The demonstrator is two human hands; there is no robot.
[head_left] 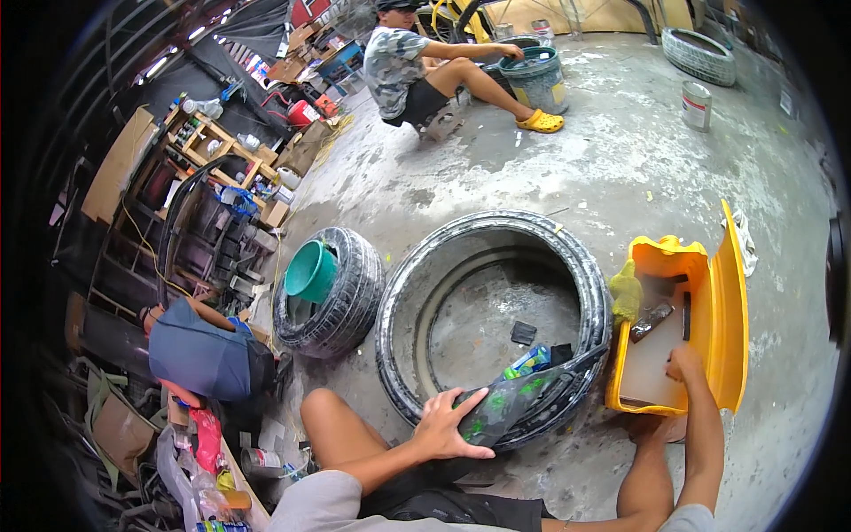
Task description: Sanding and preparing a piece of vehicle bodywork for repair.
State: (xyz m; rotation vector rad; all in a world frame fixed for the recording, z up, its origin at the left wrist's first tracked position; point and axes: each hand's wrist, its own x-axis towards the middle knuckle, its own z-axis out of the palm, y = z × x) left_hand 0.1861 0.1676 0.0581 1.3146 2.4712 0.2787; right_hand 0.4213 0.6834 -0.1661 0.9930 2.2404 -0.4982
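Left hand (441,429) has its fingers spread on the dark panel (514,408), which runs right from them across the tire (399,301); green patches (496,402) show, so probably unfinished imo. Right hand (683,363) is curled over the yellow bin (705,301), can't tell if it's pinching anything.

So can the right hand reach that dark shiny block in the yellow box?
Probably yes. The right hand is at the open yellow box, close to the dark shiny block; the lid stands aside, and nothing visible blocks the way.
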